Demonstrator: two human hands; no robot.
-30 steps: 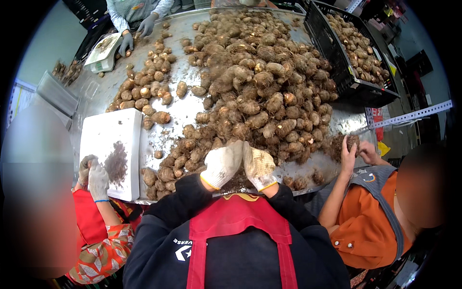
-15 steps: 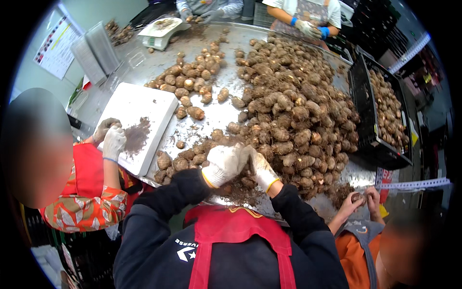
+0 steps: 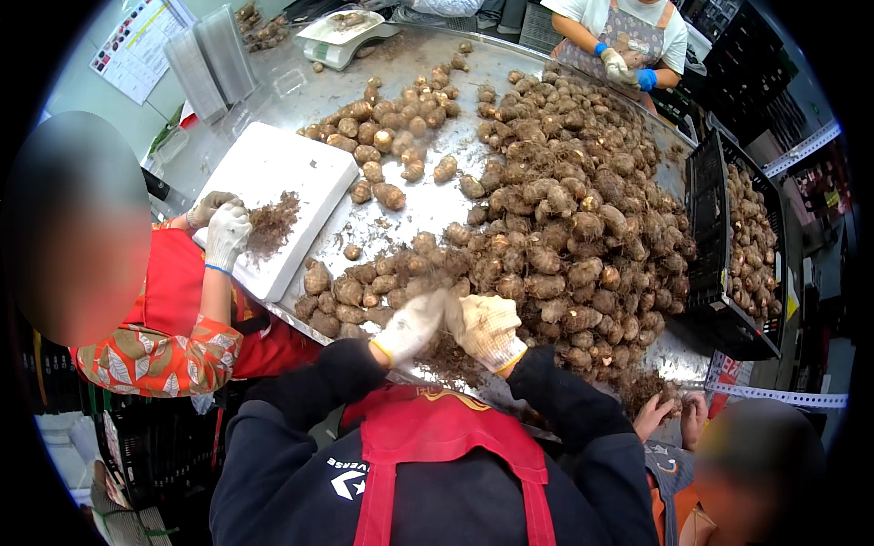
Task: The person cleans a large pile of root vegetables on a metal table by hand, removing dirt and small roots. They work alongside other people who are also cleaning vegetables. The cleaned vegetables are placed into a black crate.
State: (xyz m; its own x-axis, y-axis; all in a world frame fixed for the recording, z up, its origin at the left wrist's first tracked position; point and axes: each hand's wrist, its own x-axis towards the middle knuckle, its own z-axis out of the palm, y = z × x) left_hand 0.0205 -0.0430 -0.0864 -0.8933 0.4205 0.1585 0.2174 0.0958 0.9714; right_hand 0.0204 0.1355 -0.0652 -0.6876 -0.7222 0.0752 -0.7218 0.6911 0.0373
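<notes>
My left hand (image 3: 412, 326), in a white knit glove, is smeared by motion and its fingers do not show clearly. Close against it, my right hand (image 3: 487, 329) is closed, its soiled glove curled with the back upward. Whatever lies between the two hands is hidden and blurred. They meet above the near edge of a big heap of brown, hairy taro roots (image 3: 583, 218). Loose brown fibres and dirt (image 3: 451, 361) lie on the metal table just below them. To their left is a small group of taros (image 3: 349, 291).
Farther back lies a group of cleaner taros (image 3: 391, 123). A white board (image 3: 300, 164) with a fibre pile stands left, by a co-worker's gloved hands (image 3: 226, 227). A black crate (image 3: 715, 227) of taros is at right, near another co-worker's bare hands (image 3: 674, 416). A scale (image 3: 341, 45) stands behind.
The view has shifted, so the table sits further right and the far co-worker's hands have left the picture. My hands stay together; the right glove's back now turns upward.
</notes>
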